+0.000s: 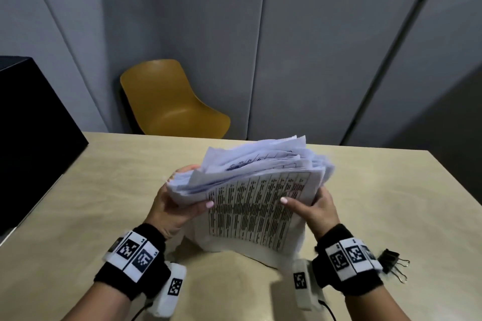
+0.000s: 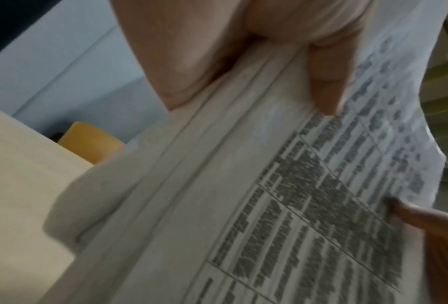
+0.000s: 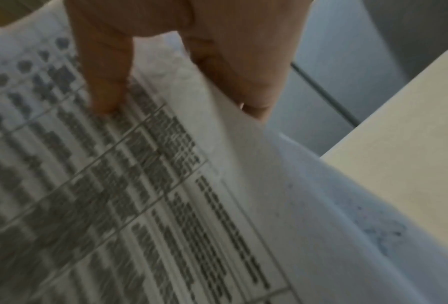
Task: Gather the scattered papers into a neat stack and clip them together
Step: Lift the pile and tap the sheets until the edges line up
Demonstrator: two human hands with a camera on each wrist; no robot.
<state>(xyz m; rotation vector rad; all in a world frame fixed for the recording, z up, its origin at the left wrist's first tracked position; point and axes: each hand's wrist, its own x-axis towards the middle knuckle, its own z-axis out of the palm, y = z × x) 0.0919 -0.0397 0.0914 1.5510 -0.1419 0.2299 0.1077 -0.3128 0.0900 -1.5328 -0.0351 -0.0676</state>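
Note:
A thick, uneven stack of printed papers [image 1: 258,200] stands on its lower edge on the beige table [image 1: 91,190], its top sheets fanned and crumpled. My left hand [image 1: 177,206] grips the stack's left side, thumb on the front sheet and fingers behind. My right hand [image 1: 313,206] grips the right side the same way. The left wrist view shows the papers [image 2: 243,205] edge-on under my left hand [image 2: 243,67]. In the right wrist view my right hand [image 3: 181,67] pinches the printed table sheet [image 3: 139,195]. A black binder clip [image 1: 391,260] lies on the table beside my right wrist.
A yellow chair [image 1: 169,101] stands behind the table's far edge. A black box [image 1: 31,133] sits at the table's left side. Grey wall panels [image 1: 313,34] close the background.

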